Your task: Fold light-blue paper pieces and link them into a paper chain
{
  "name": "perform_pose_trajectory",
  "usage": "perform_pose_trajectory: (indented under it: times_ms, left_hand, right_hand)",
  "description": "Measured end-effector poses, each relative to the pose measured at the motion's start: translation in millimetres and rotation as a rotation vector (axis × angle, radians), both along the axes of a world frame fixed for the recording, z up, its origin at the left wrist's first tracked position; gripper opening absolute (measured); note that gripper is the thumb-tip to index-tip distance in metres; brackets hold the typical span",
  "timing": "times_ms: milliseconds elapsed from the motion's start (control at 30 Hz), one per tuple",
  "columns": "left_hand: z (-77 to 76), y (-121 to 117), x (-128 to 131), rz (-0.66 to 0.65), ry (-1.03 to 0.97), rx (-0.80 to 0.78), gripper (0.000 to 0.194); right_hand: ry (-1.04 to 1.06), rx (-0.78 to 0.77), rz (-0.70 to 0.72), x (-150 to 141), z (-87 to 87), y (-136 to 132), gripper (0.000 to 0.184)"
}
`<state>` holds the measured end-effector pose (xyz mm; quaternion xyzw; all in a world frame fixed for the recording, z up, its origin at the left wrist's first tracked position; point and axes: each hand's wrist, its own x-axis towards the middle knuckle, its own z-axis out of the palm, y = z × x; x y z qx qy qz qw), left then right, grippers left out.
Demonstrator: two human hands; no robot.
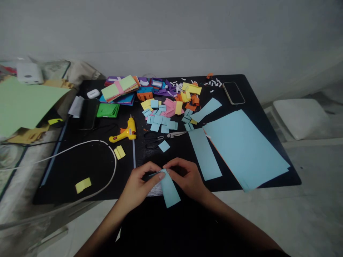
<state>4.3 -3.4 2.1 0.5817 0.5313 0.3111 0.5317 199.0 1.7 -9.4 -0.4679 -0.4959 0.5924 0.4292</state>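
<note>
Between both hands, at the table's front edge, is a light blue paper strip (170,192) whose lower end hangs toward me. My left hand (143,180) pinches its upper end, thumb on top. My right hand (186,176) grips the same end from the other side, with thumb and forefinger close together. The paper seems folded at the top, partly hidden by the fingers. Just beyond lie a small blue paper square (164,146) and black-handled scissors (171,135), their blades pointing right. A wider blue strip (205,155) rests right of my right hand.
Large blue sheets (246,146) cover the table's right side, with a phone (233,93) behind. Cut blue pieces (160,119) and colored scraps fill the back middle. A yellow glue gun (124,131) and a looping white cable (114,167) lie left.
</note>
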Motion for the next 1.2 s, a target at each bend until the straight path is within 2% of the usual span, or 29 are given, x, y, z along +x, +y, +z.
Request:
perform_pose_trajectory:
  times_ms: [133, 333, 500, 700, 900, 1033, 1200]
  left_hand:
    - [-0.4, 2, 0, 0.005, 0.002, 0.006, 0.015]
    - [1.9, 3, 2, 0.058, -0.003, 0.008, 0.017]
    - [4.1, 2, -1, 0.023, 0.002, 0.039, 0.018]
    - [3.5, 4, -4, -0.047, 0.062, 0.127, 0.019]
    - [1.2, 0, -2, -0.014, 0.066, 0.254, 0.019]
    - [2.2, 2, 0, -0.016, 0.102, 0.239, 0.021]
    - [2.5, 1, 3, 0.074, 0.073, 0.179, 0.012]
  right_hand:
    - [0.01, -0.061, 0.017, 5, 3.2, 0, 0.01]
    - [0.111, -0.11, 0.002, 4, -1.0, -5, 0.024]
    - [0.083, -0.151, -0.012, 3, 0.6, -4, 0.013]
    - [0.022, -0.113, -0.013, 4, 7.2, -2, 0.011]
    - [0.016, -0.097, -0.028, 3, 9.1, -4, 0.01]
    - [-0.012, -0.086, -0.014, 4, 7.6, -4, 0.01]
    - [-0.029, -0.088, 0.019, 5, 8.9, -2, 0.01]
